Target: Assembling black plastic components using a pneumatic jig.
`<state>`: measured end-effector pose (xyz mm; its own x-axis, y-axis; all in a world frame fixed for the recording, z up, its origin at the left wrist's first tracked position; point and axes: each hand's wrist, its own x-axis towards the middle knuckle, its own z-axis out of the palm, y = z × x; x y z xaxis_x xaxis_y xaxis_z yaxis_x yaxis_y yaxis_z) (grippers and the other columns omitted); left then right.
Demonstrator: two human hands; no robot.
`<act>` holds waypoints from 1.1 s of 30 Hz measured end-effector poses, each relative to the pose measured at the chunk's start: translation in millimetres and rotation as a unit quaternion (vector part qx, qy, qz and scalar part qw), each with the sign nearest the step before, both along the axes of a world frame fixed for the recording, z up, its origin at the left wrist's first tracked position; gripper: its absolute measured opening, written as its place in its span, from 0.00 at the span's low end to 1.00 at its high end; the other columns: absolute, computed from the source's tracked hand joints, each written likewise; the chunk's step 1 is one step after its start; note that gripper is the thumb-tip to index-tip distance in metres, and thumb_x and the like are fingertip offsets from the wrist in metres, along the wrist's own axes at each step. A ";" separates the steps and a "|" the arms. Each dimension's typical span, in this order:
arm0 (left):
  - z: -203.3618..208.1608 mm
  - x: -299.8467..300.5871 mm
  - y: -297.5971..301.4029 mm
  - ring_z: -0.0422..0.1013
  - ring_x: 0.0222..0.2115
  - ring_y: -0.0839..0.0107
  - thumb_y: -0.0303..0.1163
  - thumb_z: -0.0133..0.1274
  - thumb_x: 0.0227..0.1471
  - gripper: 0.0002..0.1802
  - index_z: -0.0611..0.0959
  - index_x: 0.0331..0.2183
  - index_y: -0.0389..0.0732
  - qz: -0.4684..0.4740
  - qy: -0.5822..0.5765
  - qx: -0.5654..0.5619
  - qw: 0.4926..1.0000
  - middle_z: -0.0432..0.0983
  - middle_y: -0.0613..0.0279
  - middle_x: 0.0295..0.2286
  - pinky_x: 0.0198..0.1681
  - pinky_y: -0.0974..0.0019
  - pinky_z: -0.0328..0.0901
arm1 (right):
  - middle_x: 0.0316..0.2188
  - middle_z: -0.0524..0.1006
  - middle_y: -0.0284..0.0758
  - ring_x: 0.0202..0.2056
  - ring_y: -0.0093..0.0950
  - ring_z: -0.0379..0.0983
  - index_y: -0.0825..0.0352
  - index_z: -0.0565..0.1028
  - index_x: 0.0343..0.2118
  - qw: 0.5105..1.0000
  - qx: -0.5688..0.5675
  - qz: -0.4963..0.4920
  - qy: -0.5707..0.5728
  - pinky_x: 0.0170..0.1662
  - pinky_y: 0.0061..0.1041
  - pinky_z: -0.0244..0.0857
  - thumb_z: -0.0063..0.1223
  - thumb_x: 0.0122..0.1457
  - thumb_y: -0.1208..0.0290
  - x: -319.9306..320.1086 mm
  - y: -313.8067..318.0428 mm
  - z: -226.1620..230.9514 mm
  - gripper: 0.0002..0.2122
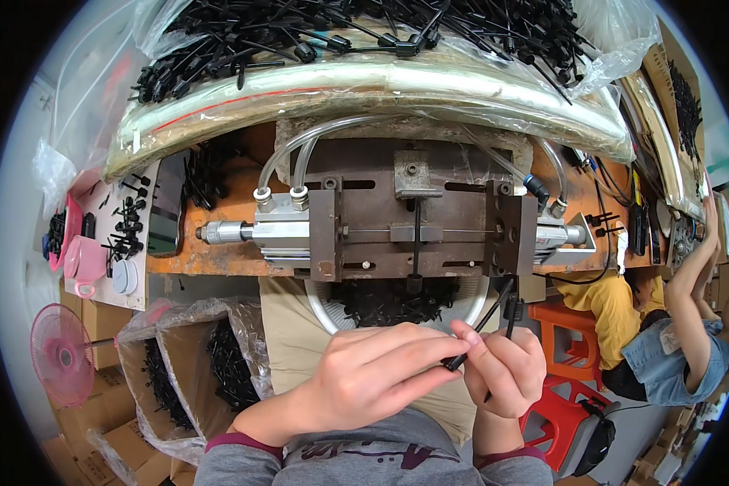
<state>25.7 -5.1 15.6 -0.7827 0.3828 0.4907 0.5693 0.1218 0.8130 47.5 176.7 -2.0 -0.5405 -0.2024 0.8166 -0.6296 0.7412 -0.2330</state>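
Both hands meet above my lap, in front of a metal fixture (454, 166). My left hand (381, 368) is closed, its fingertips pinching the lower end of a thin black plastic rod (495, 305). My right hand (506, 368) is closed too, thumb and forefinger on the same rod, with a second black rod with a thicker head (513, 310) sticking up from its fingers. Part of both rods is hidden by the fingers. In the fixture another black rod (416, 235) lies across the middle, between two air cylinders (282, 231).
A white-rimmed basket (317, 312) of black parts sits under the bench edge. Behind the fixture, a plastic-lined tray (373, 81) is heaped with more. A pink fan (62, 355) and lined boxes (194, 356) stand left. Right are red stools (567, 336) and another person (672, 356).
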 end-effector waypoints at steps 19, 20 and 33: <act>-13.7 -21.3 2.9 0.76 0.26 0.67 0.25 0.63 0.38 0.15 0.84 0.34 0.36 0.165 0.145 -0.322 0.921 0.77 0.53 0.46 0.32 0.68 0.70 | 0.36 0.79 0.55 0.29 0.35 0.81 0.81 0.72 0.38 0.877 -0.400 0.080 -0.253 0.29 0.25 0.78 0.50 0.55 0.90 3.3 0.3 6.8 0.08; -11.8 -22.7 2.4 0.75 0.25 0.67 0.25 0.63 0.38 0.15 0.84 0.34 0.36 0.164 0.146 -0.324 0.920 0.77 0.53 0.46 0.31 0.68 0.69 | 0.35 0.79 0.55 0.29 0.34 0.81 0.82 0.72 0.38 0.855 -0.427 0.085 -0.283 0.29 0.25 0.78 0.50 0.55 0.90 4.0 0.9 8.9 0.07; -8.5 -25.4 -0.5 0.74 0.21 0.70 0.29 0.64 0.40 0.14 0.84 0.33 0.36 0.143 0.140 -0.255 0.946 0.79 0.54 0.41 0.25 0.70 0.66 | 0.22 0.79 0.40 0.16 0.16 0.71 0.70 0.71 0.27 0.674 -0.578 0.108 -0.447 0.17 0.12 0.63 0.57 0.55 0.84 -3.5 5.0 3.0 0.06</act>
